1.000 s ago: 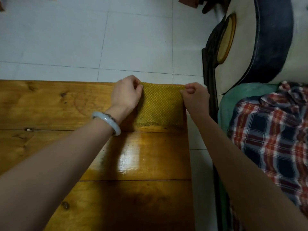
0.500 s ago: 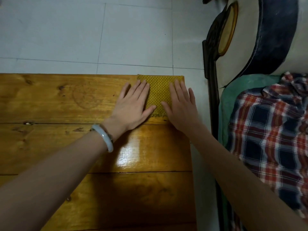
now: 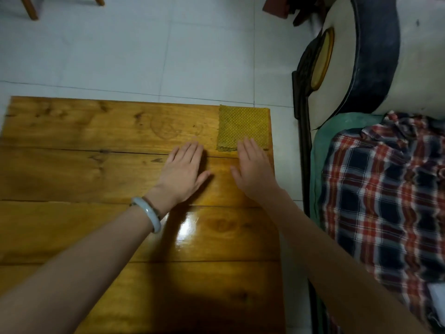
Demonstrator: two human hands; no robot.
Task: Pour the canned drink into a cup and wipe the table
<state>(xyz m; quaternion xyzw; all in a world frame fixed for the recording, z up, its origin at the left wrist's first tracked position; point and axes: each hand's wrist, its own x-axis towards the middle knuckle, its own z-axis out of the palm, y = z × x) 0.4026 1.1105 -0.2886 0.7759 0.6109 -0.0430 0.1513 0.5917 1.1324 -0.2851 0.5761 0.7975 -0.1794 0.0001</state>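
Observation:
A folded yellow-green cloth (image 3: 243, 126) with a dotted weave lies flat at the far right corner of the wooden table (image 3: 96, 179). My left hand (image 3: 184, 169) is flat and open over the wood, just left of and nearer than the cloth, apart from it. My right hand (image 3: 254, 166) is also flat and open, its fingertips over the cloth's near edge. A pale bangle (image 3: 149, 213) sits on my left wrist. No can or cup is in view.
A bench or sofa with a dark carved wooden frame (image 3: 303, 131) stands close to the table's right side, holding a green cushion (image 3: 320, 150), a plaid cloth (image 3: 385, 196) and a white-and-dark cushion (image 3: 375, 61). White tile floor (image 3: 144, 49) lies beyond; chair legs (image 3: 31, 8) at top left.
Both hands first pinched the cloth's far corners, then pressed flat on it. Now they have slid back toward me, the left hand off the cloth, which lies folded at the corner.

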